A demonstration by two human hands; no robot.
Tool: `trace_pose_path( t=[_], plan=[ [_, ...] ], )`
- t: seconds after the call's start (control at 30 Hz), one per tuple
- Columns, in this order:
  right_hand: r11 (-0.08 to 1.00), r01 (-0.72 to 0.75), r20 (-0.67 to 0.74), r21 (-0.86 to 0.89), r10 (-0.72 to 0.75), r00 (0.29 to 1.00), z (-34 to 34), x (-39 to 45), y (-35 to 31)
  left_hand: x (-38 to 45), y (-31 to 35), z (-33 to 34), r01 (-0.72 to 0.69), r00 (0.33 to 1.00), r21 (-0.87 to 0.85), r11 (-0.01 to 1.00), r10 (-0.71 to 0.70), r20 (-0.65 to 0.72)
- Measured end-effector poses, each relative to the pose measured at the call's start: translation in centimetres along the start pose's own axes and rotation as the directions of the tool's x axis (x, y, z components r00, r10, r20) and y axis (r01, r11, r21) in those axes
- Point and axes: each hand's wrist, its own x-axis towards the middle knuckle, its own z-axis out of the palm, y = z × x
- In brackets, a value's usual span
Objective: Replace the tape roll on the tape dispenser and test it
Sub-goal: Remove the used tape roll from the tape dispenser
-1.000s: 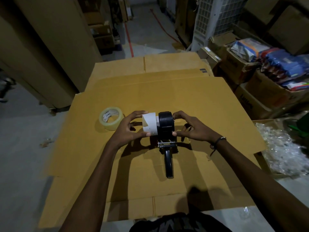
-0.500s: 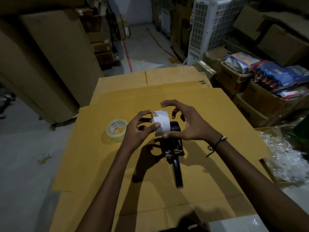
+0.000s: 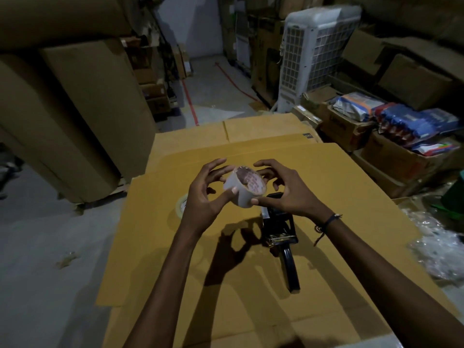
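Note:
Both hands hold a whitish used tape core [image 3: 242,189] up above the cardboard sheet [image 3: 339,197]. My left hand [image 3: 203,194] pinches its near left side with thumb and fingers. My right hand [image 3: 283,192] grips its right side, thumb at the lower rim. The core's open end with red print faces up and to the right. Below it the black tape dispenser [image 3: 280,227] lies on the cardboard, handle toward me, its spool hidden by my right hand. A clear tape roll [image 3: 181,205] lies flat on the cardboard, mostly covered by my left hand.
Large cardboard boxes [image 3: 82,116] stand at the left. A white air cooler [image 3: 313,54] stands behind the sheet. Boxes with packaged goods [image 3: 401,121] line the right side, and crumpled plastic wrap [image 3: 431,247] lies at the right edge.
The white core has come off the dispenser and been lifted and tilted, open end up. Both hands rose with it. The dispenser stays lying on the cardboard.

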Motion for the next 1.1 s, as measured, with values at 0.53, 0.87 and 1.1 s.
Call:
trace_pose_path(
  t=[0.53, 0.87, 1.1],
  plan=[
    [0.985, 0.099, -0.210, -0.140, -0.128, 0.969, -4.8, 0.9, 1.1, 1.4, 2.6, 5.7, 0.066, 0.981, 0.147, 0.987, -0.037, -0.191],
    [0.908, 0.298, 0.039, -0.295, -0.300, 0.953, -6.3, 3.1, 2.3, 0.4, 2.8, 8.4, 0.182, 0.930, 0.077, 0.980, -0.146, -0.337],
    [0.950, 0.275, 0.076, -0.149, -0.267, 0.961, -2.3, 5.0, 2.1, -0.8, 1.3, 5.9, 0.226, 0.902, 0.146, 0.963, -0.151, -0.405]
  ],
)
